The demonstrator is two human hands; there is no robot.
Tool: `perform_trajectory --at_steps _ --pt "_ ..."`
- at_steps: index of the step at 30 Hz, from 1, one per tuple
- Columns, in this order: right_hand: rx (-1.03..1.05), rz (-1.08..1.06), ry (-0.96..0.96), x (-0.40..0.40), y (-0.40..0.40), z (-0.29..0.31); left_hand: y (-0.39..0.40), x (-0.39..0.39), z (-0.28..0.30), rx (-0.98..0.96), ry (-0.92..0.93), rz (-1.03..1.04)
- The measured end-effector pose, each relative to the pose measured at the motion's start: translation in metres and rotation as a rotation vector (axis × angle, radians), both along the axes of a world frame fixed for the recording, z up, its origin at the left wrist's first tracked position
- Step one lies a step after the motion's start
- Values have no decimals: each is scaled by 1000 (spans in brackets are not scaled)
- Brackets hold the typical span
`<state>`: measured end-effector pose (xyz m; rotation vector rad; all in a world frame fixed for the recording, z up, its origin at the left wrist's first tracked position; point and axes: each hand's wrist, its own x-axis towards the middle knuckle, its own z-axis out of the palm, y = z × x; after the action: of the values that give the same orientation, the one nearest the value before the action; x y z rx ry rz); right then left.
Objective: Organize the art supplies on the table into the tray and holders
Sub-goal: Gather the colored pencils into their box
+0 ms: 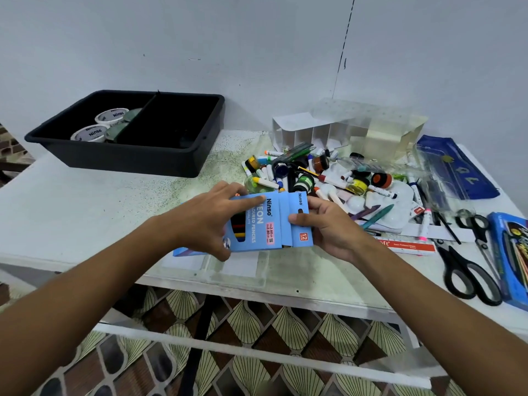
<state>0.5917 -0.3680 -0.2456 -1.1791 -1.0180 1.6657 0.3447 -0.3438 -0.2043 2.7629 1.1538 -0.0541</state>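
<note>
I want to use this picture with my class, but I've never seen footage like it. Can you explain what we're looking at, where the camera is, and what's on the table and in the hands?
There is no machine here: a person wears a camera on the head, so you look down along their own arms. Both the left hand and the right hand hold a blue box of coloured pencils above a white table. At the back left stands a black tray with rolls of tape in one compartment. To the right lies a heap of markers and paint jars, then black scissors and a clear holder.
</note>
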Motion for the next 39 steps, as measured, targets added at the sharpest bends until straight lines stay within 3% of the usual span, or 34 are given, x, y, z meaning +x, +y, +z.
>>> perform_trajectory --at_steps 13,20,24,27,32,36,39 --pt "3 21 -104 -20 21 1 10 -9 -11 82 22 63" --pt "62 46 158 -40 49 26 21 -15 2 199 -199 344" --pt "170 30 121 -70 66 40 30 -15 15 237 -324 496" --pt "179 -48 109 -87 89 55 42 -27 31 92 -466 588" --pt "180 -70 100 -117 132 78 74 -84 47 -513 -947 642" --pt "270 -92 40 -161 166 91 115 -126 53 -615 -1132 596" --pt "252 98 12 -188 190 103 158 -158 58 -584 -1249 581"
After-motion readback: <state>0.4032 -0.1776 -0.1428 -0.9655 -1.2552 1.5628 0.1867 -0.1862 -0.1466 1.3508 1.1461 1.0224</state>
